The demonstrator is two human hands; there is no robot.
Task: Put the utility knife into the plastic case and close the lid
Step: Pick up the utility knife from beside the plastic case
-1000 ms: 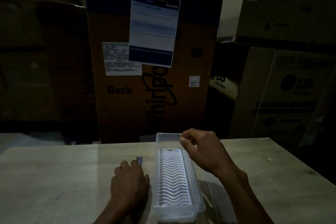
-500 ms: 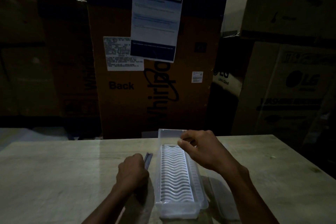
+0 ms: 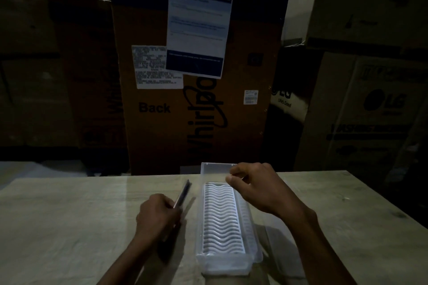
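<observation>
A long clear plastic case (image 3: 222, 220) with a white wavy insert lies open on the table, pointing away from me. Just left of the case, my left hand (image 3: 157, 217) is closed around the dark utility knife (image 3: 184, 192), lifted off the table with its tip pointing up and away. My right hand (image 3: 254, 187) pinches the far right rim of the case. The transparent lid (image 3: 278, 243) lies flat on the table along the case's right side.
The pale wooden table (image 3: 69, 227) ends at a far edge just behind the case. Tall cardboard appliance boxes (image 3: 196, 99) stand stacked behind it. The room is dim.
My left hand has closed on the knife and raised it off the table, so more of it shows. My right hand stays on the case's far end.
</observation>
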